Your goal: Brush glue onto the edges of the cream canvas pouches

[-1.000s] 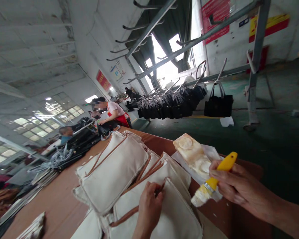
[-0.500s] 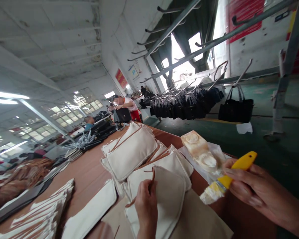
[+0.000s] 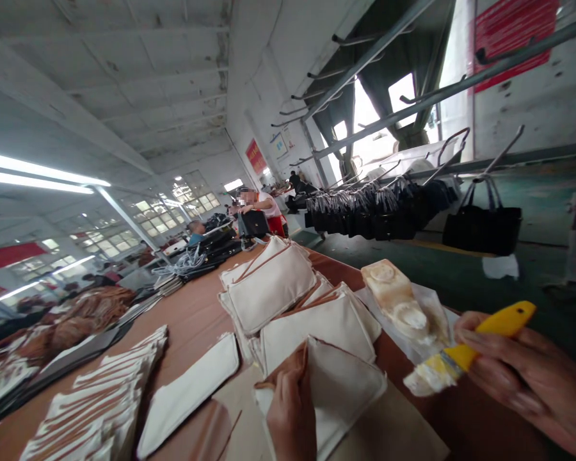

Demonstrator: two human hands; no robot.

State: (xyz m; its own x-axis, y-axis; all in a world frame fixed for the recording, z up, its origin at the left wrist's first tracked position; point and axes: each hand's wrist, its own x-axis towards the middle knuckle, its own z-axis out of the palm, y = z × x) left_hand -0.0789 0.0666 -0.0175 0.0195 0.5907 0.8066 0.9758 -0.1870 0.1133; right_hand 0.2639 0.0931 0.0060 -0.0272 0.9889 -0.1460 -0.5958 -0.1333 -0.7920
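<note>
- I've got L hand (image 3: 292,403) clenched on the brown-lined mouth of a white pouch (image 3: 348,390), just on near side of the pouch stack (image 3: 271,282); inside is hidden from my view.
- R hand (image 3: 523,378) grips a yellow brush (image 3: 465,353), right of & nearer than pouch stack; bristles caked w/ whitish paste, pointing twd the pouch but apart from it.
- Tub (image 3: 396,301), beige plastic, sits right of pouch stack on a translucent sheet (image 3: 436,307). Whitish paste at its near end; can't tell depth.
- Pouch stack itself = white pouches w/ brown edging, overlapping, on the brown counter (image 3: 192,314); can't tell if anything's in them.
- Loose pouch (image 3: 192,390), white, lies flat, left of & nearer than pouch stack.
- Row of white pcs w/ brown strips (image 3: 100,403), overlapped, farther left of pouch stack.
- Beige panel (image 3: 393,429) under the held pouch, near side of pouch stack.
- Black bags (image 3: 384,211) hang in a tight row on a rack, beyond & right of pouch stack; single black bag (image 3: 484,224) hangs by its handles farther right. Insides hidden.
- Co-worker in red apron (image 3: 276,221), beyond pouch stack, leans over a dark bag (image 3: 253,224).
</note>
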